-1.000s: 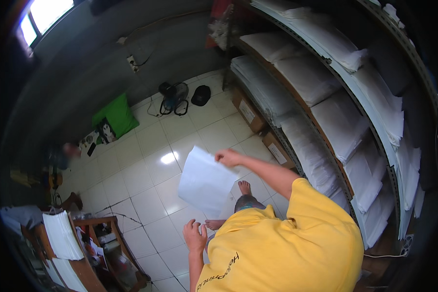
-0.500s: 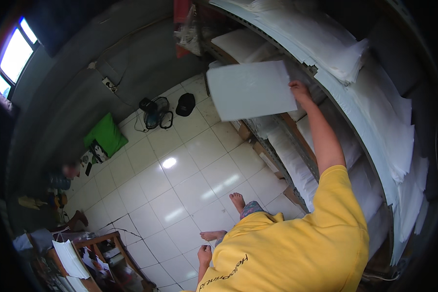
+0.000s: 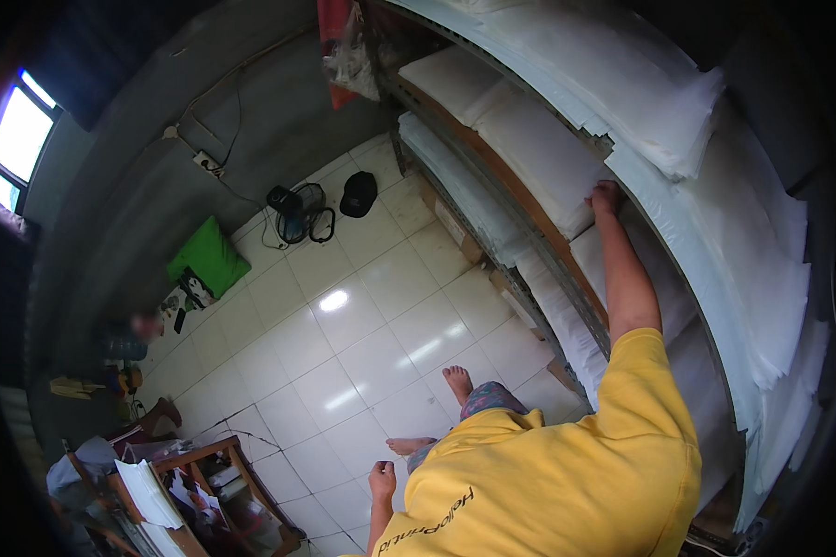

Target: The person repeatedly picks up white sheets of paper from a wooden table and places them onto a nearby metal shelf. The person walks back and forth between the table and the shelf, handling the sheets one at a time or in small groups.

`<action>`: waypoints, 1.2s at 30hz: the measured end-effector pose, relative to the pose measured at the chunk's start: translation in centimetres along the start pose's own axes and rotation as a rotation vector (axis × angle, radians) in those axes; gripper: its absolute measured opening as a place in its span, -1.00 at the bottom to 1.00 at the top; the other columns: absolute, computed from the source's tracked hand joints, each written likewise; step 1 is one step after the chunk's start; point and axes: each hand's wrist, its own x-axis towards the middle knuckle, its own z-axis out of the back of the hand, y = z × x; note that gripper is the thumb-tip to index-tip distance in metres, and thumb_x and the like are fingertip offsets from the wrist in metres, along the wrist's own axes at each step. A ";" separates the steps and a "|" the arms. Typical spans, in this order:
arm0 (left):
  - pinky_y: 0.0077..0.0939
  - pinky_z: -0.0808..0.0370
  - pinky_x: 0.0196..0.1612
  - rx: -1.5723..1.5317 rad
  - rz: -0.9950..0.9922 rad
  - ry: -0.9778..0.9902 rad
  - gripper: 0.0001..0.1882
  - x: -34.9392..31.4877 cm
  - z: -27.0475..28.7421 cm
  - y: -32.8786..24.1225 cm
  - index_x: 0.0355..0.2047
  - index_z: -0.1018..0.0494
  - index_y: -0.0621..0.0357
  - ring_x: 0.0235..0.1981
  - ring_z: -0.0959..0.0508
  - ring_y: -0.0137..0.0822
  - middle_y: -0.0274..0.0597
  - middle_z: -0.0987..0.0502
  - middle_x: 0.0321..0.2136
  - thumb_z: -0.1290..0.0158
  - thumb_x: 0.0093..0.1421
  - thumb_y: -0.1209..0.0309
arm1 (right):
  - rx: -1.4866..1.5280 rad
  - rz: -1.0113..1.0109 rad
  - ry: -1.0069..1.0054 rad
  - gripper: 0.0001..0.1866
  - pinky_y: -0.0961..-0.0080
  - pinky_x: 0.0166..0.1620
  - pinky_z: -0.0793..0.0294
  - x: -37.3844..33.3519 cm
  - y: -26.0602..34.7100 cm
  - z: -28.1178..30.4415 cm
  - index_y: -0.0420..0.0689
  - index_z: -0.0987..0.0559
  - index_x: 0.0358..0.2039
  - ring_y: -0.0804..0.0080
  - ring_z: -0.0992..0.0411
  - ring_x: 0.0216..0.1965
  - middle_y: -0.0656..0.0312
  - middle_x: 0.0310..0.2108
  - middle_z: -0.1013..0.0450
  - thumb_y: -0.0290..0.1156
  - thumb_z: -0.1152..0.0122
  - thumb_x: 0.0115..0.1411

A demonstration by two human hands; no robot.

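My right hand reaches into the metal shelf rack on the right, its fingers curled at the right-hand edge of a white sheet. That sheet lies flat on top of a white stack of sheets on the middle shelf, and the two are hard to tell apart. Down by my side hangs my left hand, fingers curled in, with nothing visible in it. Another white stack sits just beyond on the same shelf.
Overhanging white sheets fill the upper shelf. Below the middle shelf lie pale wrapped stacks, with cardboard boxes at floor level. On the tiled floor are a black cap, a fan and a green cushion. A wooden cabinet stands lower left.
The white sheet my right hand held out over the shelf front has gone onto the stack on the middle shelf. My right hand has moved slightly right and deeper into the rack.
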 end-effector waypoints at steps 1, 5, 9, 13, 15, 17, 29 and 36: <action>-0.29 -0.50 -0.23 -0.008 -0.003 -0.013 -0.71 0.1 0.3 -0.1 -0.28 -0.53 0.30 -0.36 -0.61 -0.07 0.11 -0.60 -0.41 -0.01 0.17 0.30 | -0.007 -0.001 -0.002 -0.72 0.41 -0.46 -0.62 -0.2 0.0 -0.1 -0.21 -0.46 -0.15 0.25 -0.49 -0.37 0.06 -0.17 -0.40 -0.63 0.03 0.09; -0.33 -0.49 -0.24 -0.053 0.047 -0.027 -0.71 -0.6 0.8 -0.5 -0.28 -0.53 0.30 -0.37 -0.60 -0.16 0.07 -0.60 -0.42 0.00 0.18 0.30 | -0.141 -0.011 0.047 -0.74 0.36 -0.49 -0.65 -1.5 0.3 -0.7 -0.25 -0.46 -0.18 0.20 -0.52 -0.44 0.02 -0.22 -0.43 -0.65 0.04 0.08; -0.35 -0.49 -0.23 -0.047 0.062 0.004 -0.70 -0.8 0.0 -0.1 -0.28 -0.53 0.30 -0.38 -0.58 -0.20 0.04 -0.60 -0.42 -0.01 0.17 0.29 | -0.359 0.147 0.033 -0.77 0.35 -0.56 -0.58 2.9 -3.4 0.1 -0.24 -0.50 -0.24 0.20 -0.51 -0.56 0.01 -0.33 -0.47 -0.63 0.01 0.06; -0.31 -0.49 -0.20 -0.124 0.115 0.067 -0.69 -1.0 -0.7 0.1 -0.28 -0.53 0.31 -0.35 -0.59 -0.12 0.08 -0.60 -0.42 -0.01 0.16 0.27 | -0.739 0.251 0.048 -0.75 0.29 0.03 -0.42 4.9 -3.9 1.5 -0.17 -0.53 -0.19 0.14 -0.46 -0.07 0.04 -0.12 -0.47 -0.44 -0.07 0.10; -0.29 -0.49 -0.19 -0.109 0.100 0.038 -0.68 -1.7 -1.0 1.0 -0.28 -0.53 0.30 -0.32 -0.60 -0.06 0.10 -0.60 -0.40 -0.01 0.16 0.26 | -0.760 0.418 -0.039 -0.74 0.27 0.06 -0.39 1.4 -3.2 0.3 -0.20 -0.53 -0.18 0.13 -0.45 -0.05 0.02 -0.12 -0.48 -0.43 -0.06 0.10; -0.27 -0.48 -0.17 -0.120 0.073 0.033 -0.66 -1.3 -0.9 2.3 -0.27 -0.54 0.29 -0.30 -0.60 -0.02 0.12 -0.59 -0.38 -0.01 0.15 0.23 | -0.509 0.436 -0.086 -0.73 0.27 0.07 -0.36 -0.8 -3.2 -0.1 -0.23 -0.51 -0.16 0.12 -0.43 -0.03 0.00 -0.12 -0.47 -0.44 -0.01 0.12; -0.16 -0.47 -0.08 -0.250 0.191 -0.263 -0.63 -3.1 5.7 10.1 -0.24 -0.53 0.19 -0.17 -0.54 0.08 0.10 -0.57 -0.25 0.02 0.13 0.16 | -0.425 0.171 1.225 -0.98 0.52 -0.64 -0.32 -43.9 -16.3 -12.0 -0.10 -0.37 -0.33 0.47 -0.41 -0.61 0.25 -0.58 -0.37 -0.47 0.03 0.25; -0.19 -0.46 -0.07 -0.387 0.421 -0.419 -0.64 -9.4 8.7 20.4 -0.27 -0.54 0.15 -0.16 -0.54 0.04 0.07 -0.57 -0.24 0.05 0.12 0.15 | -1.067 0.069 1.861 -0.78 0.52 -0.55 -0.34 -71.0 -19.8 -12.9 -0.11 -0.45 -0.13 0.43 -0.51 -0.44 0.23 -0.34 -0.46 -0.35 -0.07 0.23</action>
